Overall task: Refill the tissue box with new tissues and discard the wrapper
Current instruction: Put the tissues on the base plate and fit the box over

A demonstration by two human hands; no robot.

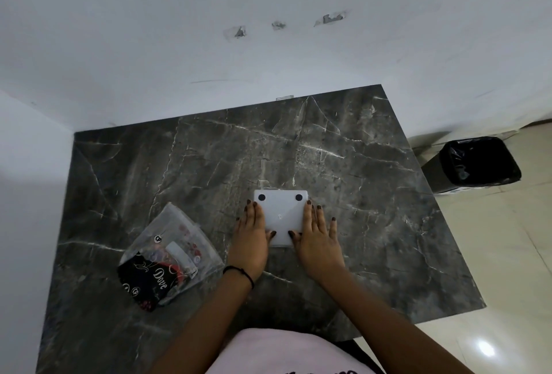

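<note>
While both hands press on it, much of the tissue box (280, 216) is covered, so only its flat white face with two round black pads near its far edge can be seen; two more such pads cannot be made out under the thumbs. It looks like smooth plastic, square with rounded corners, and it stands near the middle of the table (209, 170), a little toward the right edge. Its opening and the tissues are not visible.

The left hand (250, 239) lies flat against the left side of the box, fingers straight and close together, thumb tip on the near part of the white face. The right hand (318, 239) does the same on the right side, fingers slightly spread, little finger apart on the stone. Neither hand is closed around the box; they press it from two sides. A thin dark band (239, 272) sits on the left wrist.

Toward the near left corner lies the wrapper (170, 257), a crumpled clear plastic film with a black printed part; what is inside is hard to tell. The table is dark grey marble with white veins, glossy.

Beyond the right edge, on the pale tiled floor, a square bin (478, 163) with a shiny black liner stands.
</note>
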